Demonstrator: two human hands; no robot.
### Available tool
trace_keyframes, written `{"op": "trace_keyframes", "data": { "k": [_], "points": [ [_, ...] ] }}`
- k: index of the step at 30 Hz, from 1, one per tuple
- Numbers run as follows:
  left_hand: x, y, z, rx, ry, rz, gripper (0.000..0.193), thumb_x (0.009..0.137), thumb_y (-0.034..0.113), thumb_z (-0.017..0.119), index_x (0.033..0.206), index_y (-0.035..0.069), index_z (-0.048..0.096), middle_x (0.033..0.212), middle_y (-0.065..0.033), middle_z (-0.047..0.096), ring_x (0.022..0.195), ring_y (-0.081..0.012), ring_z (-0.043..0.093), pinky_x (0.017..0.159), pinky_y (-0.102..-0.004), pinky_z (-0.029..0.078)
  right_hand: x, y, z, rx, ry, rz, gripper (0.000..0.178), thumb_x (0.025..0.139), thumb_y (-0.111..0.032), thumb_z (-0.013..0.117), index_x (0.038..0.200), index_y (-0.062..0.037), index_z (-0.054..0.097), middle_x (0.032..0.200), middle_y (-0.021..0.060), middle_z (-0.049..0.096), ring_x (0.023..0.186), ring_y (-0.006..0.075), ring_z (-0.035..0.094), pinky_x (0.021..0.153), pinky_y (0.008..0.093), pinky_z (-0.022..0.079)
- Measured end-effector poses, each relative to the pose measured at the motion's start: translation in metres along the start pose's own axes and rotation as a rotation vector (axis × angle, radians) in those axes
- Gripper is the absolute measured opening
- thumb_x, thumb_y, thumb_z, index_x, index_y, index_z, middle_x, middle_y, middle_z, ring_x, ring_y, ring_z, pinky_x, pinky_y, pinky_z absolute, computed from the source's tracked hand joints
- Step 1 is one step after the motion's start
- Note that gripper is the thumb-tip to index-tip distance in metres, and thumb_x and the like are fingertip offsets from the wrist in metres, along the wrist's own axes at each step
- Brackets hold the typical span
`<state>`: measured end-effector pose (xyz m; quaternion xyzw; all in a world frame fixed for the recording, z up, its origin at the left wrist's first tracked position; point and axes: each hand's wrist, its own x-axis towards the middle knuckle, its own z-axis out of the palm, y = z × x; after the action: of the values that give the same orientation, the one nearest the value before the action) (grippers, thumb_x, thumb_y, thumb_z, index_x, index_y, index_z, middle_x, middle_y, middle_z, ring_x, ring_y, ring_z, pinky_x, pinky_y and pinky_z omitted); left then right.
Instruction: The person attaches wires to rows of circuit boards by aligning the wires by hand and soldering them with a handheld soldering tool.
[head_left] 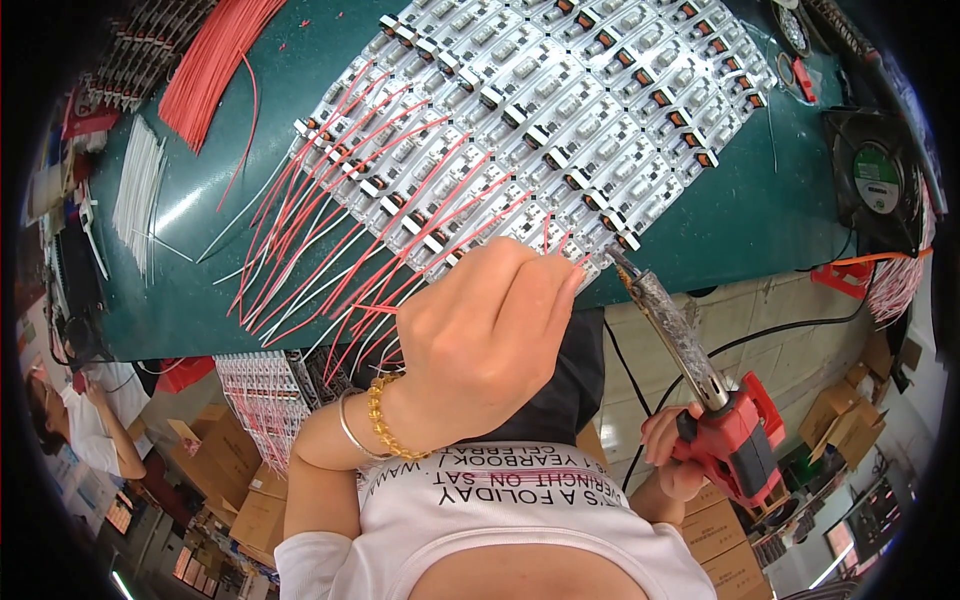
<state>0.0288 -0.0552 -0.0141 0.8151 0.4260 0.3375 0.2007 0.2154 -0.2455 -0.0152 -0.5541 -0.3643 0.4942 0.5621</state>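
A large panel of small white circuit boards (pixel 530 65) lies on the table, with red wires (pixel 440 172) and white wires attached along its near-left rows. Over its near corner my left hand (pixel 490 335) is closed in a pinch. A thin red wire (pixel 582 262) shows at its fingertips, its rest largely hidden by the hand. My right hand (pixel 672 455) grips the red handle of a soldering iron (pixel 680 340). The iron's tip reaches the panel's near edge, just right of my left fingertips.
On the green table (pixel 740 225) lie a bundle of red wires (pixel 215 75) and a bundle of white wires (pixel 142 195) at left. A black fan (pixel 870 170) stands at right. Another wired panel (pixel 262 390) sits below the table edge, near cardboard boxes (pixel 215 450).
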Motion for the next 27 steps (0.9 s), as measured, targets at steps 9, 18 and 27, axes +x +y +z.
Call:
{"op": "trace_keyframes", "data": {
  "k": [9,18,27],
  "points": [
    [-0.0005,0.0013,0.0065,0.084,0.015,0.025,0.016,0.073,0.007,0.069,0.071,0.007,0.054,0.063,-0.0019,0.041,0.051,-0.0143,0.046,0.041,-0.0269,0.034,0.0024,-0.0021,0.0053,0.000,0.109,0.086,0.056,0.073,-0.055,0.070,0.058,-0.0090,0.042,0.051,0.0052,0.051,0.043,0.0170,0.051,0.044,0.0283,0.042],
    [-0.0012,0.0017,0.0081,0.103,0.021,0.025,0.018,0.074,0.007,0.069,0.069,0.007,0.051,0.063,-0.0024,0.039,0.051,-0.0147,0.045,0.042,-0.0279,0.034,0.0018,-0.0048,0.0054,-0.040,0.096,0.097,0.060,0.072,-0.058,0.069,0.053,-0.0090,0.040,0.051,0.0037,0.050,0.047,0.0163,0.052,0.047,0.0279,0.044],
    [-0.0020,0.0009,0.0075,0.113,0.005,0.038,0.014,0.074,0.005,0.067,0.071,0.006,0.053,0.064,-0.0021,0.039,0.051,-0.0143,0.045,0.041,-0.0278,0.034,0.0020,-0.0047,0.0058,-0.040,0.109,0.108,0.062,0.069,-0.060,0.069,0.053,-0.0085,0.039,0.050,0.0043,0.049,0.046,0.0185,0.052,0.049,0.0298,0.046]
  ]
}}
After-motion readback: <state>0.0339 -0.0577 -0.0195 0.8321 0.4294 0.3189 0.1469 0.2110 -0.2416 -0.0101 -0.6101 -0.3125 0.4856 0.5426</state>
